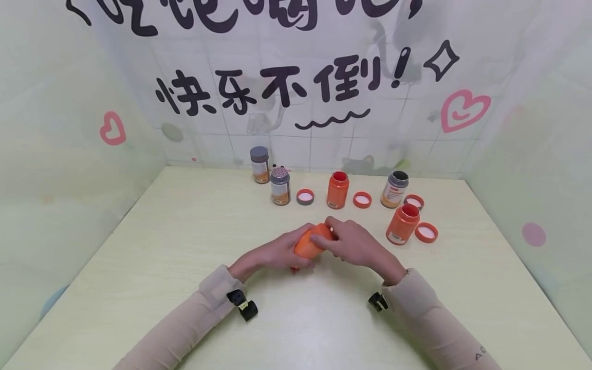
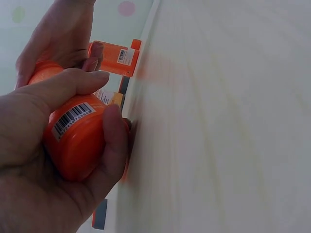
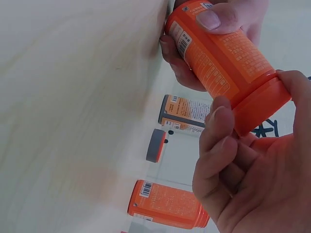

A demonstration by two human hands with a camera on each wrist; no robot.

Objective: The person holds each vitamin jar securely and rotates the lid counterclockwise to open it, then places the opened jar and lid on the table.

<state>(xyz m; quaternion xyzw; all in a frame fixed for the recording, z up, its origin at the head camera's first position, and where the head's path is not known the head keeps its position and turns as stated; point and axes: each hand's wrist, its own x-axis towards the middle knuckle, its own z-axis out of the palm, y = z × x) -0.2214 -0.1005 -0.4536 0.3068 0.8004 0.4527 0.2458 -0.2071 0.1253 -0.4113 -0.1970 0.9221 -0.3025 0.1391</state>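
Tilted above the table, an orange plastic bottle (image 1: 306, 248) with printed text is held between both hands. My left hand (image 1: 282, 251) grips its lower body, the thumb lying along one side, near a barcode label in the left wrist view. At the other end my right hand (image 1: 353, 242) holds the orange screw cap (image 3: 265, 104) between thumb and fingers. The cap sits on the bottle's neck. In the head view the fingers hide much of the bottle and most of the cap.
Behind the hands stand an uncapped orange bottle (image 1: 337, 191), a grey bottle (image 1: 280, 189) with a silvery top, and a capped grey bottle (image 1: 260, 167). An open orange bottle (image 1: 401, 227) and open grey bottle (image 1: 394, 191) stand right. Several caps, including an orange cap (image 1: 426, 233), lie nearby.
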